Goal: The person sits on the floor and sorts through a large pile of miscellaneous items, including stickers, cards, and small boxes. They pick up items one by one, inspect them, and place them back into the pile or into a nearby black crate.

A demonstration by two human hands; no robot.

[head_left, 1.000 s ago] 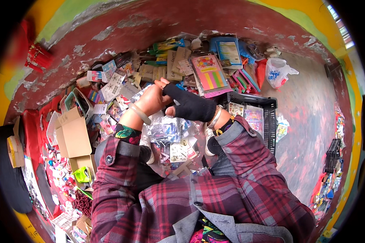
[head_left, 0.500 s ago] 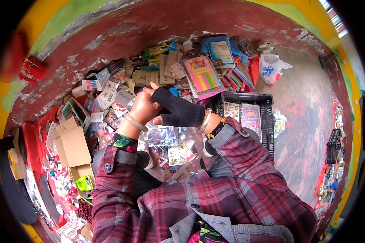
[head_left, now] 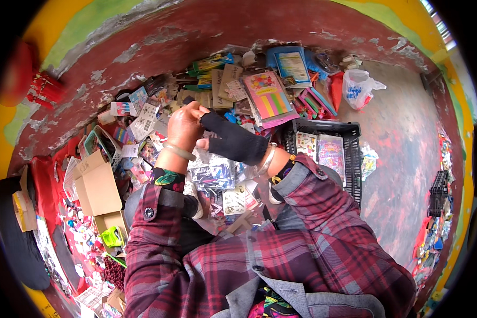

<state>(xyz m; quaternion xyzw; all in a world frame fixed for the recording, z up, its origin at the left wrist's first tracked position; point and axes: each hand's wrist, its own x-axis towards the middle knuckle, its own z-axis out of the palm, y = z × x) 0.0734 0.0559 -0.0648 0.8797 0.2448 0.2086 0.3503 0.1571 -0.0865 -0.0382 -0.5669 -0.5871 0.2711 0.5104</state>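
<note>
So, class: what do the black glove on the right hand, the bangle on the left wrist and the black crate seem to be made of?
Black glove: probably knitted fabric, matte and soft-looking, with the thumb bare.
Bangle: pale and smooth with a slight sheen; jade, glass or plastic, and the look cannot settle which.
Black crate: likely moulded plastic, with rigid latticed walls and a dull finish.

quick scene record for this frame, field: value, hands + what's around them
view: head camera, looking down at a seated person in a plaid shirt
left hand: left hand bare, pale bangle at the wrist, fingers pinching the fingertip end of the black glove
right hand: right hand inside the glove, thumb bare, bracelet at the wrist
below hands: small packets in clear wrap on the ground
left side: open cardboard box
right side: black plastic crate holding printed packs
far: pink stationery pack, white plastic bag
</note>
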